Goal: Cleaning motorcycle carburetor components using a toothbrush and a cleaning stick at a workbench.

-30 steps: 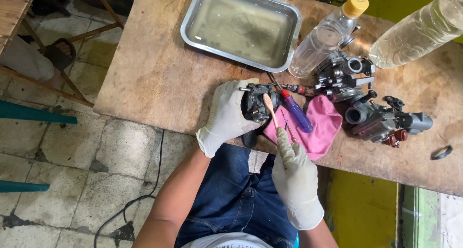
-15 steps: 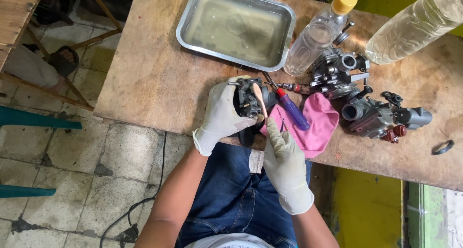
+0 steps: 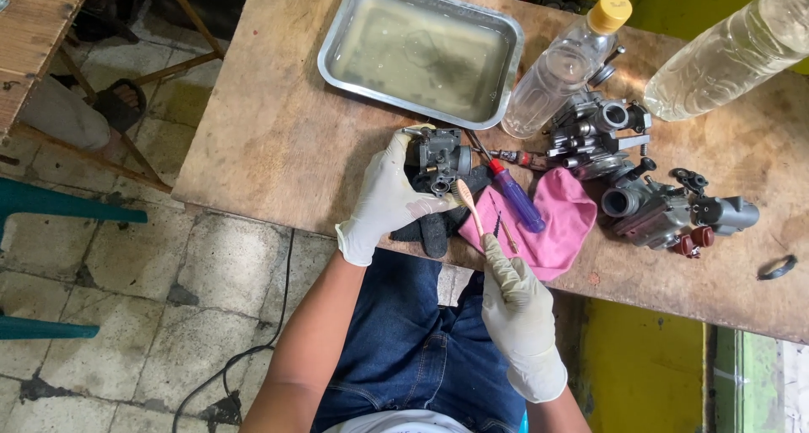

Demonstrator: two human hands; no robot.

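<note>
From the head view, your left hand (image 3: 389, 199) in its pale rubber glove is clamped round a small grey metal carburettor (image 3: 442, 157), held just above the near edge of the worktop (image 3: 278, 138); your palm hides its far side. Your right hand (image 3: 520, 319), gloved too, pinches a tan toothbrush (image 3: 468, 205) whose bristle end touches the carburettor's underside; the handle's lower end is lost in your fist. A dark glove (image 3: 431, 229) lies half covered beneath. A pink cloth (image 3: 560, 218) carries a blue-handled screwdriver (image 3: 516, 199). The shiny metal tray (image 3: 337, 45) holds cloudy liquid near the far edge.
</note>
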